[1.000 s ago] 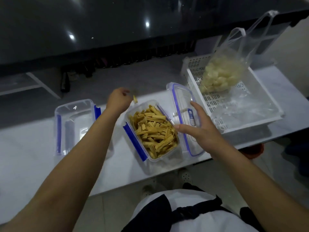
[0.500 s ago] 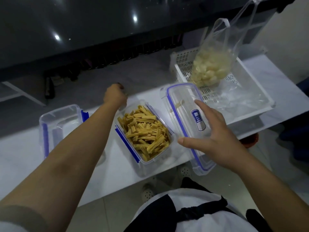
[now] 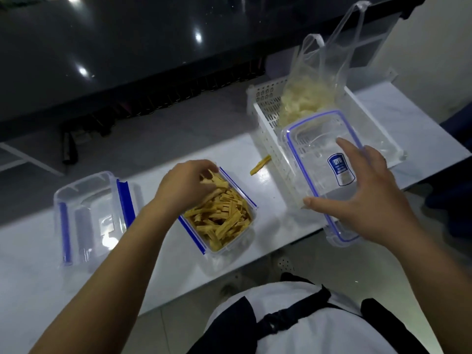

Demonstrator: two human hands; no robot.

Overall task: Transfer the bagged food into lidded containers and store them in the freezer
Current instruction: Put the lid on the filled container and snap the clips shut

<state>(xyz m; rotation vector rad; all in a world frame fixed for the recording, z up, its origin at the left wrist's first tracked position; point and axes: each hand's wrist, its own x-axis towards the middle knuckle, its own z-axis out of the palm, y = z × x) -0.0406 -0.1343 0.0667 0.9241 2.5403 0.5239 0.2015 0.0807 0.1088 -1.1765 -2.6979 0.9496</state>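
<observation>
A clear container [image 3: 219, 241] with blue clips stands open at mid-table, full of yellow food strips [image 3: 224, 218]. My left hand [image 3: 184, 185] is over its far end, fingers curled down onto the strips; whether they grip any I cannot tell. My right hand [image 3: 370, 195] holds the clear lid [image 3: 321, 159] with its blue seal, tilted in the air to the right of the container, thumb at its near left edge. A clear bag of pale food pieces [image 3: 306, 100] stands upright in a white basket [image 3: 265, 118].
An empty clear container [image 3: 94, 213] with blue clips sits at the left on the white table [image 3: 153, 264]. One stray yellow strip [image 3: 260, 164] lies on the table beside the basket. A dark glossy surface runs along the back. The table's near edge is close to my body.
My right hand has lifted the lid off the table and carried it right, in front of the basket. My left hand has come from the container's far corner down onto the strips.
</observation>
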